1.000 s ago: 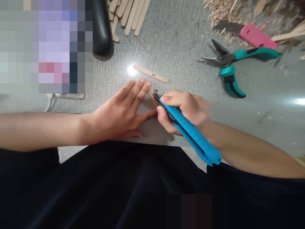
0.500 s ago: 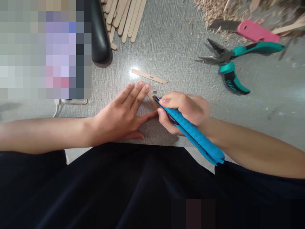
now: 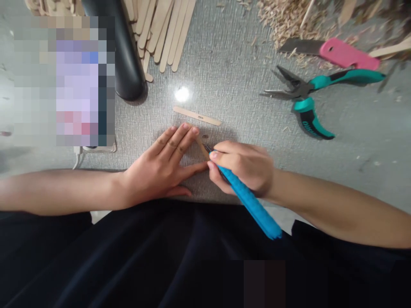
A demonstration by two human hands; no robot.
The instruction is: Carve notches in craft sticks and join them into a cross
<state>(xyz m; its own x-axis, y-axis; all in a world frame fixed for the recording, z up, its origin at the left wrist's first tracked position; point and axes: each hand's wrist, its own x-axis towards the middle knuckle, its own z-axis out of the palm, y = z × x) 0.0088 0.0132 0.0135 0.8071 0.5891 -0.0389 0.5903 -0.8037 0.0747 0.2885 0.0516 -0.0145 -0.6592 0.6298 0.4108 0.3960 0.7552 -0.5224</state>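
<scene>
My left hand (image 3: 163,162) lies spread on the grey surface, its fingers straight. Its fingertips press on the two ends of a wooden craft stick (image 3: 203,147), which slants between index finger and thumb side and is partly covered. Closed around a blue utility knife (image 3: 247,196), my right hand (image 3: 245,164) holds the blade tip against that stick. The handle slopes down toward my dark clothing. Just beyond my left fingertips lies another craft stick (image 3: 194,115) with a small slot cut near its middle.
Many craft sticks (image 3: 178,38) lie at the back beside a black rounded object (image 3: 128,64). Green-handled pliers (image 3: 303,92) rest open on the right, near a pink-handled folding saw (image 3: 340,51) and wood shavings (image 3: 279,21). A white cable (image 3: 77,158) is at left.
The view has shifted, so everything sits slightly lower. My right hand has rolled and tilted the utility knife more steeply, with its tip still at the stick. My left hand keeps its pose.
</scene>
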